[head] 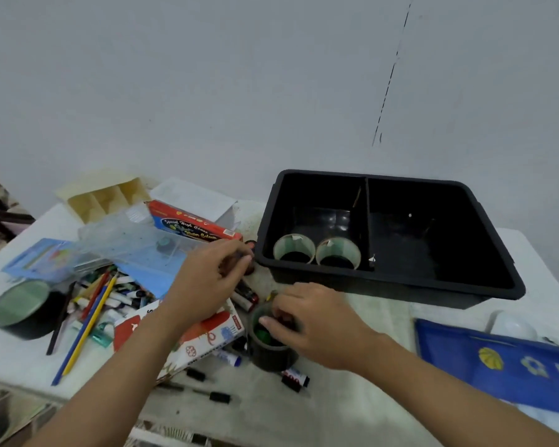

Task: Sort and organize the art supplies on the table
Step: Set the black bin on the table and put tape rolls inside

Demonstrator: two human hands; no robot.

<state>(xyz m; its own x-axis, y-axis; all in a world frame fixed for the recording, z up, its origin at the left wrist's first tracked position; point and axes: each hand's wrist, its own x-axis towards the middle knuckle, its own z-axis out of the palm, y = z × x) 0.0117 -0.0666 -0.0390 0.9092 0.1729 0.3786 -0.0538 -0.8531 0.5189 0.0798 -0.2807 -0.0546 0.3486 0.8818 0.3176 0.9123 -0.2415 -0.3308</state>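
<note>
**Hands.** My left hand (207,279) is curled, finger and thumb pinching a small dark item (231,262) just beside the near left corner of the black bin (465,296). I cannot tell what the item is. My right hand (320,324) grips a dark tape roll (271,353) from above, with the fingers hooked over its top rim into the core. Something green shows inside the core.

**Location of task items.** The gripped roll stands upright on the surface (352,401), near the bin's front wall and between a picture book (213,333) and my right wrist. Two pale tape rolls (293,251) (338,254) already stand side by side in the bin's left compartment. A larger roll (17,309) sits well apart at the far left. Coloured pencils (88,321) and paint tubes (120,298) lie heaped beside it, unsorted.

**Assessment.** The left compartment appears to be reserved for tape, so the overhand rim grip looks suited to lifting this roll straight over the bin wall to join the pair. The left hand's small pinch suggests a light object, probably bound for the bin as well.

**Risk.** Loose contents in the core may drop out on lifting. Markers (247,298) lie close by and could be knocked.

**Progress.** Early: most supplies are still on the surface.
</note>
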